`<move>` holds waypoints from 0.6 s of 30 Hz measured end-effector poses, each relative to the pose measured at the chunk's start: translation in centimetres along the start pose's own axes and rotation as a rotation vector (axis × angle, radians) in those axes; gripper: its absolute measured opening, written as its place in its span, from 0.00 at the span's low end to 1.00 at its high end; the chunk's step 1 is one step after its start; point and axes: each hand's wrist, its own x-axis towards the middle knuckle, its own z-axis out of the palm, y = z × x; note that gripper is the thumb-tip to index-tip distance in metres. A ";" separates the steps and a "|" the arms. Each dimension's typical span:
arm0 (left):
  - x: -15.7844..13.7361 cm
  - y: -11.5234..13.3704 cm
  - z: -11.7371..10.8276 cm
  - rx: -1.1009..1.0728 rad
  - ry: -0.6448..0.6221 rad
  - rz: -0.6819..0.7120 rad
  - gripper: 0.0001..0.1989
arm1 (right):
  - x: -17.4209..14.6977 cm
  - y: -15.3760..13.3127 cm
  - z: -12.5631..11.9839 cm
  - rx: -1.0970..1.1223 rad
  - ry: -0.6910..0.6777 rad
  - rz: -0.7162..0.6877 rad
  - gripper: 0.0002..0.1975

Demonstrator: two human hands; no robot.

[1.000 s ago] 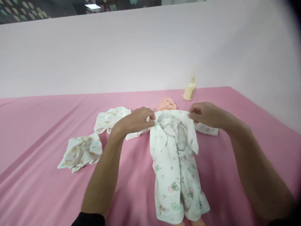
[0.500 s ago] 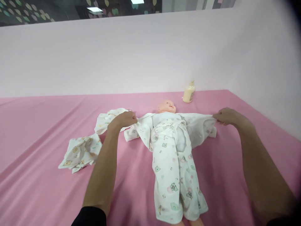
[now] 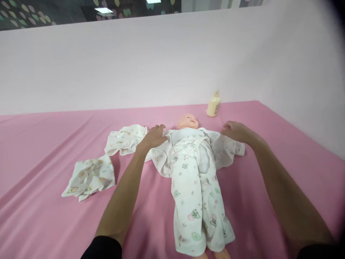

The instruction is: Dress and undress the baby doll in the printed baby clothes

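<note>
Though white cloth trousers (image 3: 187, 196) clothe the pink plastic doll (image 3: 188, 121), its white jacket (image 3: 222, 153) gapes; left hand (image 3: 154, 138) spread, right hand (image 3: 235, 130) indeterminate.

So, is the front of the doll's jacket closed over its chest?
No, the jacket lies spread open to both sides below the doll's head.

Bright, diffuse light, soft shadows on the pink sheet (image 3: 40, 151), dark blurred upper right corner
</note>
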 end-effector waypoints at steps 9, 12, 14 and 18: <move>1.9 -1.9 1.5 -0.157 0.116 0.004 0.14 | -0.7 -3.8 1.7 0.156 -0.135 -0.180 0.18; 1.8 -2.3 1.3 -0.261 0.122 -0.009 0.15 | -0.9 -5.0 2.4 0.185 -0.068 -0.225 0.17; 1.7 -2.4 1.1 -0.324 0.114 -0.029 0.16 | -1.0 -6.7 3.0 0.198 0.000 -0.274 0.16; 1.7 -2.5 0.9 -0.369 0.072 -0.056 0.18 | -0.4 -11.8 4.6 0.095 -0.004 -0.530 0.13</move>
